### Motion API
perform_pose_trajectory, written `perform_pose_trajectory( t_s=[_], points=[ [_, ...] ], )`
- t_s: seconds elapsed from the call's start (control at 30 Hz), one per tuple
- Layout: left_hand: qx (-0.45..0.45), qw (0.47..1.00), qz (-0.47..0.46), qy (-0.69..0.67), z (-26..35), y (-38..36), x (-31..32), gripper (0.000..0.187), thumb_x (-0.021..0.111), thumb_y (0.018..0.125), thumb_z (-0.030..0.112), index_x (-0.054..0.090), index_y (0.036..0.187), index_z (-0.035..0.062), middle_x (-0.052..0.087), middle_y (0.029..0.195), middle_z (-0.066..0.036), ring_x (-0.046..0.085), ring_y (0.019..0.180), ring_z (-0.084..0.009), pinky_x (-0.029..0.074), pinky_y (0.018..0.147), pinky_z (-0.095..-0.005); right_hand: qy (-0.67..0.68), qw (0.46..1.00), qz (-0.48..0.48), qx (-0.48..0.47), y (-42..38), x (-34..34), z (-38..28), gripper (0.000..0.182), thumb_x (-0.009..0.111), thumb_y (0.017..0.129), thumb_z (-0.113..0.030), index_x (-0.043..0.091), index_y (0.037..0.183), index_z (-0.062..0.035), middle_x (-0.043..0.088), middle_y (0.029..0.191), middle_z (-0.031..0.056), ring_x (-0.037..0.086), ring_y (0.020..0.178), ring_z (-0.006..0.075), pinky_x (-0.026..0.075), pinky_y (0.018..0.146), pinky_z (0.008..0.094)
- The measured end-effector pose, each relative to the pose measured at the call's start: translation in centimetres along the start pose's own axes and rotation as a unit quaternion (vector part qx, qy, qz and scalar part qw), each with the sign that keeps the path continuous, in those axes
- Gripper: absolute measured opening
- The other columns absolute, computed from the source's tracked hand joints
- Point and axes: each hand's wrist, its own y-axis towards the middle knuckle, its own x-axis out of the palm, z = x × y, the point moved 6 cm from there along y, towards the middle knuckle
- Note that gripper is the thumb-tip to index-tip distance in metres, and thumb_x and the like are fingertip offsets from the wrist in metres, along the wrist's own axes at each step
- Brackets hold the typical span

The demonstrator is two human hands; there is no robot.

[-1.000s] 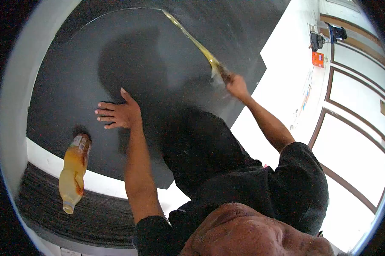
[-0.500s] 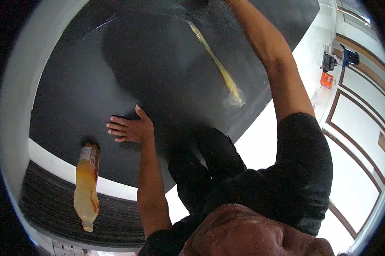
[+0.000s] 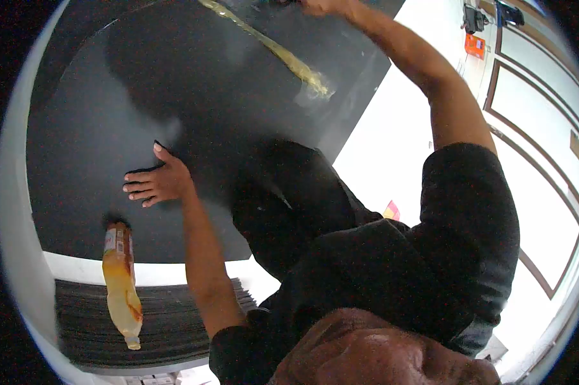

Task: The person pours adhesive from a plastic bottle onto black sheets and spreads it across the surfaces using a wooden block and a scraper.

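Note:
My left hand (image 3: 158, 183) lies flat on the large black sheet (image 3: 78, 154), fingers spread and thumb apart, holding nothing. Close to it, a clear plastic bottle (image 3: 119, 269) with yellowish contents and a paper label stands near the sheet's edge. At the top of the view my right hand (image 3: 321, 6) is partly cut off by the frame. Its fingers look closed around something dark, too little of which shows to name. A long streak of yellowish, glossy, glue-like liquid (image 3: 276, 51) runs across the sheet between my hands.
A thick stack of dark sheets (image 3: 174, 321) shows below the white edge at lower left. White panels with brown frames (image 3: 527, 83) line the right side. An orange box (image 3: 474, 45) and dark items (image 3: 475, 18) sit at upper right.
The view has shifted, so the sheet and streak appear further up and left. My right hand has come partly into view. My left hand stays spread on the sheet; the bottle still stands.

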Motion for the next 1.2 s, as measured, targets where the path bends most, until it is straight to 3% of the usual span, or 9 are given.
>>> perform_pose_trajectory(
  t_s=[0.1,0.13,0.2,0.47,0.63,0.87,0.97,1.03,1.2],
  points=[
    [0.004,1.0,0.013,0.01,-0.3,-0.3,0.1,0.124,0.045,0.079,0.088,0.017,0.155,-0.0055,0.014,0.16,-0.033,0.014,0.147,-0.055,0.017,0.109,-0.0734,-0.051,0.996,-0.025,0.066,-9.1,8.7,2.6,0.04,0.053,0.085,-0.009,0.068,0.121,-0.014,0.072,0.114,0.01,0.07,0.097,0.0325,0.056,0.085,0.0447],
    [0.009,1.0,0.021,0.01,-0.5,-0.6,0.2,0.128,0.046,0.075,0.091,0.017,0.155,-0.0053,0.013,0.16,-0.033,0.013,0.147,-0.0542,0.015,0.11,-0.073,-0.056,0.995,-0.041,0.066,-12.0,11.9,3.4,0.056,0.054,0.082,-0.006,0.061,0.133,-0.0294,0.064,0.132,0.0049,0.065,0.112,0.0331,0.054,0.093,0.0461],
    [0.025,0.999,0.035,-0.012,-1.0,-0.8,0.7,0.131,0.047,0.073,0.092,0.017,0.155,-0.005,0.014,0.16,-0.033,0.013,0.148,-0.0534,0.013,0.111,-0.0727,-0.003,0.987,-0.042,0.152,-17.5,15.2,1.9,0.051,0.059,0.085,-0.012,0.06,0.132,-0.0319,0.067,0.123,0.0098,0.067,0.107,0.0362,0.057,0.086,0.0504],
    [0.233,0.972,-0.017,-0.002,1.0,-13.7,3.4,0.128,0.048,0.072,0.093,0.022,0.156,0.0002,0.019,0.16,-0.03,0.013,0.148,-0.0525,0.01,0.112,-0.0715,-0.041,0.984,0.078,0.152,-27.6,22.7,-4.6,0.048,0.058,0.088,-0.013,0.061,0.131,-0.0328,0.066,0.13,0.001,0.065,0.113,0.0336,0.056,0.088,0.0504],
    [0.218,0.976,-0.015,0.023,0.7,-14.1,4.5,0.127,0.046,0.074,0.092,0.015,0.158,0.0021,0.012,0.163,-0.028,0.008,0.149,-0.0509,0.009,0.113,-0.0705,0.021,0.961,-0.097,0.257,-29.9,20.9,-0.2,0.058,0.063,0.08,-0.015,0.056,0.136,-0.0282,0.071,0.117,0.0063,0.066,0.107,0.0362,0.054,0.09,0.0495],
    [0.209,0.977,0.002,0.044,1.0,-14.9,3.8,0.127,0.047,0.073,0.092,0.013,0.159,0.0043,0.01,0.164,-0.026,0.008,0.15,-0.0477,0.009,0.115,-0.0695,-0.054,0.944,0.12,0.302,-27.2,21.9,14.6,0.052,0.066,0.08,-0.022,0.06,0.132,-0.0235,0.072,0.106,0.0136,0.07,0.098,0.0366,0.058,0.08,0.0504],
    [0.214,0.976,0.0,0.051,1.0,-15.1,2.9,0.127,0.047,0.073,0.092,0.014,0.159,0.0048,0.012,0.164,-0.025,0.009,0.15,-0.0474,0.01,0.115,-0.069,-0.057,0.952,0.204,0.223,-28.8,22.6,9.3,0.053,0.067,0.079,-0.02,0.06,0.131,-0.0219,0.072,0.111,0.0112,0.069,0.101,0.0363,0.057,0.083,0.0504],
    [0.209,0.976,0.02,0.052,1.3,-15.1,3.1,0.126,0.048,0.073,0.092,0.016,0.158,0.0049,0.013,0.164,-0.024,0.01,0.15,-0.0463,0.011,0.115,-0.0683,-0.078,0.952,0.191,0.226,-31.8,23.0,7.5,0.057,0.063,0.076,-0.012,0.06,0.132,-0.0237,0.068,0.124,0.0057,0.065,0.109,0.0316,0.055,0.087,0.0498],
    [0.206,0.976,0.039,0.056,1.0,-14.8,3.3,0.125,0.048,0.073,0.092,0.017,0.158,0.0059,0.014,0.164,-0.023,0.011,0.151,-0.0447,0.011,0.116,-0.0668,-0.102,0.963,0.092,0.234,-31.3,22.2,15.0,0.05,0.069,0.078,-0.019,0.063,0.127,-0.0257,0.072,0.107,0.0107,0.07,0.095,0.0365,0.059,0.079,0.0492]
  ],
)
